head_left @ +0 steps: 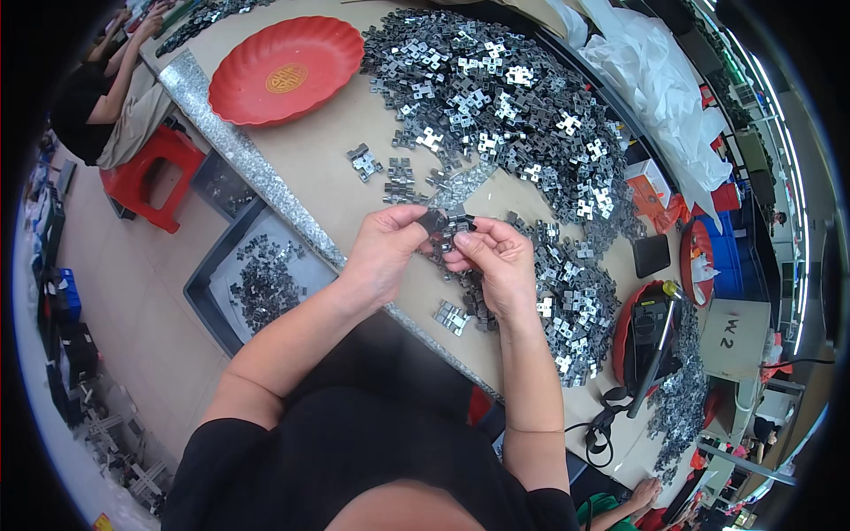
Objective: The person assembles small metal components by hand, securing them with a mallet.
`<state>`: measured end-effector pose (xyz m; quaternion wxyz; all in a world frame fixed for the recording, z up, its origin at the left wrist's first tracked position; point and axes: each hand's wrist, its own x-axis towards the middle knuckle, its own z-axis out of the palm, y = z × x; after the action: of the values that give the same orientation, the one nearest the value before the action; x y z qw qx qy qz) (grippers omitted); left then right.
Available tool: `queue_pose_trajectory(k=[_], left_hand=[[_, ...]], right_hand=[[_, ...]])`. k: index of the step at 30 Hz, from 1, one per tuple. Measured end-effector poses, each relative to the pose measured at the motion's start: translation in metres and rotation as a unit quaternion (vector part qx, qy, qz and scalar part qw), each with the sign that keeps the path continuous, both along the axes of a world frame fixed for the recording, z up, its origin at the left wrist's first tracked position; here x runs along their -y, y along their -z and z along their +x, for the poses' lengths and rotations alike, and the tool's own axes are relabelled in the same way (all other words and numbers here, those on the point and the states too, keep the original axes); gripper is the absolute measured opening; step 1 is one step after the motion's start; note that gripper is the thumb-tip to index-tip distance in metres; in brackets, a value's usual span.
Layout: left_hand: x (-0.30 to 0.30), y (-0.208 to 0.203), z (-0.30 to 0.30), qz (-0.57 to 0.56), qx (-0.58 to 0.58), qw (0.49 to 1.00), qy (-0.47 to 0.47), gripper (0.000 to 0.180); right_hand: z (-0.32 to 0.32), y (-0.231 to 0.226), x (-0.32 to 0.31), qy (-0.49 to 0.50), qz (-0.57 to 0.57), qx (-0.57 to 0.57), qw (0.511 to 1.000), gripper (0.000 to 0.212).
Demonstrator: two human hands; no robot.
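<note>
At the upper left of the frame another person [106, 80] sits on a red stool [146, 177], working at the far end of the same table [328, 150]. Just right of the stool, below the table edge at centre left, a grey bin [221, 292] on the floor holds a scatter of small metal parts, seemingly set there so pieces can be dropped straight off the table.

Above it, at upper centre-left, an empty red dish [283, 66] rests on the table within reach.

In the middle of the frame the left hand [385, 252] is pressed together at thumb and forefinger, pinching one end of a small stack of metal clips [447, 221]. The right hand [496, 261] pinches the other end, fingers curled in, so the stack is held between both hands just above the table, close to the eyes for fine alignment. A few finished little stacks [390, 177] lie just beyond the hands, and one more [452, 317] lies near the table edge.

From upper centre down the right side, a large heap of loose clips [496, 97] sprawls across the table, touching the work area so pieces are easy to take.

At the right, white plastic sheeting [655, 80], a dark handheld device in a red tray [651, 332] and a cardboard box [735, 341] sit at the margin.
</note>
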<state>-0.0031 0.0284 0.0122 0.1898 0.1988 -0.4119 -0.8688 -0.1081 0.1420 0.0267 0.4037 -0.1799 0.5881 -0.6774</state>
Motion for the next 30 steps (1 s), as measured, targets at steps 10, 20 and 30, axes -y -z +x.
queue_pose_trajectory(k=[10,20,30], left_hand=[[-0.005,-0.002,0.006,-0.096,-0.032,0.995,0.015,0.018],[-0.005,0.011,0.022,-0.210,0.007,0.974,0.091,0.031],[-0.011,0.031,0.004,-0.352,0.053,0.934,-0.033,0.025]], right_hand=[[-0.005,-0.005,-0.003,-0.018,-0.009,0.064,0.998,0.016],[0.002,-0.002,-0.012,-0.045,0.058,-0.042,0.996,0.016],[0.011,0.012,-0.002,0.010,0.049,-0.193,0.980,0.012]])
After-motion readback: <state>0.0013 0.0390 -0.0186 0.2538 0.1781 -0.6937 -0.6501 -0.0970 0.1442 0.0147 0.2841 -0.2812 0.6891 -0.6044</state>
